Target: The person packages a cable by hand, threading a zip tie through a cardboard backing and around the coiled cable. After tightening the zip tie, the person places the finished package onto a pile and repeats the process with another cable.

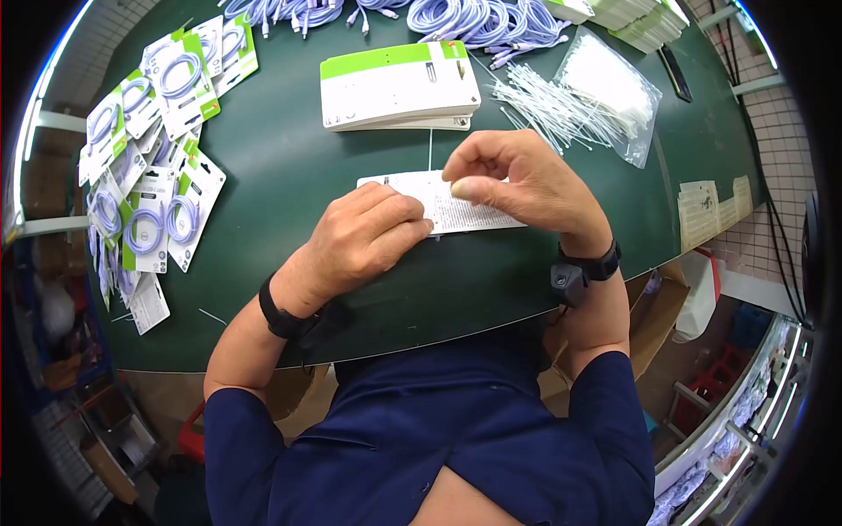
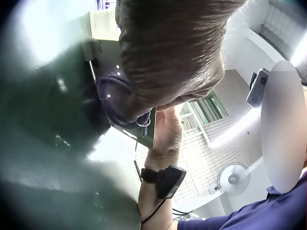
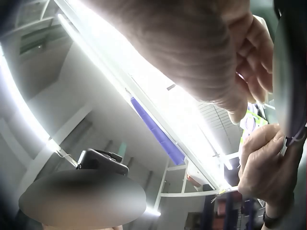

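A white card printed with small text lies near the middle of the table. My left hand grips it by its left end, fingers bent over the edge. In the left wrist view a coiled purple cable shows on the card's underside. A thin white cable tie sticks out past the card's far edge. My right hand hovers over the card's right part, thumb and forefinger apart and loosely bent, with nothing visible between them. The right wrist view shows both hands close together, the left hand below.
Beyond the card stands a stack of green-and-white cards. Loose cable ties and a plastic bag of them lie at the right. Packed cable cards pile up at the left. Bundled purple cables line the far edge.
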`<state>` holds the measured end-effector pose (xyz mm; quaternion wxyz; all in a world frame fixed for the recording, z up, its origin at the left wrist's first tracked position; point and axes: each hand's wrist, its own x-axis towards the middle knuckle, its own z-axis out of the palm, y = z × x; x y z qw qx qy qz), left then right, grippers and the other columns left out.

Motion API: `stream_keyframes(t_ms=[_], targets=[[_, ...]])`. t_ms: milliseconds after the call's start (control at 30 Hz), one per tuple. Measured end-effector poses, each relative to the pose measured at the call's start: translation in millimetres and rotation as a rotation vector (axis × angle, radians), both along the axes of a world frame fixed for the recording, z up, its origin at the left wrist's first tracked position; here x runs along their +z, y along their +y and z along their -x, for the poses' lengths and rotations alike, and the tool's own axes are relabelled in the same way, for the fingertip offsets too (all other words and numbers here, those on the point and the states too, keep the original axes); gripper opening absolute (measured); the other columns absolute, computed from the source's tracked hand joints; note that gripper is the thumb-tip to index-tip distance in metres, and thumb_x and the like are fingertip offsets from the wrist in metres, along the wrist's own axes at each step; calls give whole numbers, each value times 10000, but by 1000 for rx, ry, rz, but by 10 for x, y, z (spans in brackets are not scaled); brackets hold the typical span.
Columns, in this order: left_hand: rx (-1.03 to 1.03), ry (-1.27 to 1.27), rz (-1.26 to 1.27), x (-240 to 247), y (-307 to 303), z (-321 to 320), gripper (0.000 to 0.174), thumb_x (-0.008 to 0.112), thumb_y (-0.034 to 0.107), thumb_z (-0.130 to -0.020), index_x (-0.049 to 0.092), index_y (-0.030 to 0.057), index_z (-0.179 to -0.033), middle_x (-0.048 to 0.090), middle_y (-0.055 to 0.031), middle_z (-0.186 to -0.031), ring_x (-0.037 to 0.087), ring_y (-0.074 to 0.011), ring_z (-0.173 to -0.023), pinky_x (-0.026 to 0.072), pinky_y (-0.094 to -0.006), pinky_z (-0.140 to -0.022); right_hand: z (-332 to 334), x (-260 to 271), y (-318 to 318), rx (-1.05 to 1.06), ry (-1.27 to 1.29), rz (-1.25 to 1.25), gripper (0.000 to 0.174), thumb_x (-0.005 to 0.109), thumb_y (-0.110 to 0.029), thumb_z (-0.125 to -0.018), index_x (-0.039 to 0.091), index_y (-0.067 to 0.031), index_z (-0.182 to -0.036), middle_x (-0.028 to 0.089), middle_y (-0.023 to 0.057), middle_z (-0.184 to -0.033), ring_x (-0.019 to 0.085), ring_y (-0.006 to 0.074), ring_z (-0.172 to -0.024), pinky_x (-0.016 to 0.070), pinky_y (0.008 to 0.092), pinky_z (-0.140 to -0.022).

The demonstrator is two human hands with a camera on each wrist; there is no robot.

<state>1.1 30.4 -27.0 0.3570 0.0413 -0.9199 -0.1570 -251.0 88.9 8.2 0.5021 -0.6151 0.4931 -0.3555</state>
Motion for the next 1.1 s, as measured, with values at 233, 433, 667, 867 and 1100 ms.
stream_keyframes(t_ms=[233, 433, 667, 867, 1100], targets=[[-3, -10, 42, -19, 34, -13, 178, 818, 24, -741, 720, 21, -889, 672, -67, -881, 653, -229, -728, 542, -354, -633, -152, -44, -25, 25, 244, 47, 179, 790, -131, -942, 740, 15, -1033, 674, 15, -775, 584, 79, -697, 484, 244, -641], [8, -10, 53, -22, 30, -29, 178, 807, 38, -734, 720, 18, -888, 670, -65, -891, 651, -223, -737, 539, -352, -644, -145, -106, -26, 18, 151, 12, 163, 800, -123, -932, 737, 8, -1007, 668, 8, -758, 574, 70, -684, 478, 242, -629], [23, 9, 39, -43, 27, -26, 183, 744, 73, -718, 682, 40, -887, 624, -50, -901, 648, -213, -780, 537, -351, -675, -175, -93, 5, 47, 116, -3, 87, 763, -42, -935, 698, 13, -954, 671, 16, -803, 584, 68, -708, 497, 255, -651], [39, -14, 13, -52, 19, -52, 177, 739, 77, -722, 673, 44, -883, 629, -49, -906, 657, -219, -791, 546, -350, -679, -228, -17, 16, 77, 183, 208, 119, 789, 1, -871, 690, 0, -937, 675, 42, -825, 624, 132, -712, 510, 280, -651], [57, 41, 14, -89, 14, 0, 178, 737, 77, -726, 671, 45, -888, 625, -49, -902, 661, -221, -802, 555, -348, -681, -262, 21, 27, 115, 208, 451, 170, 822, -5, -822, 679, -15, -913, 675, 60, -841, 652, 209, -730, 518, 314, -656]])
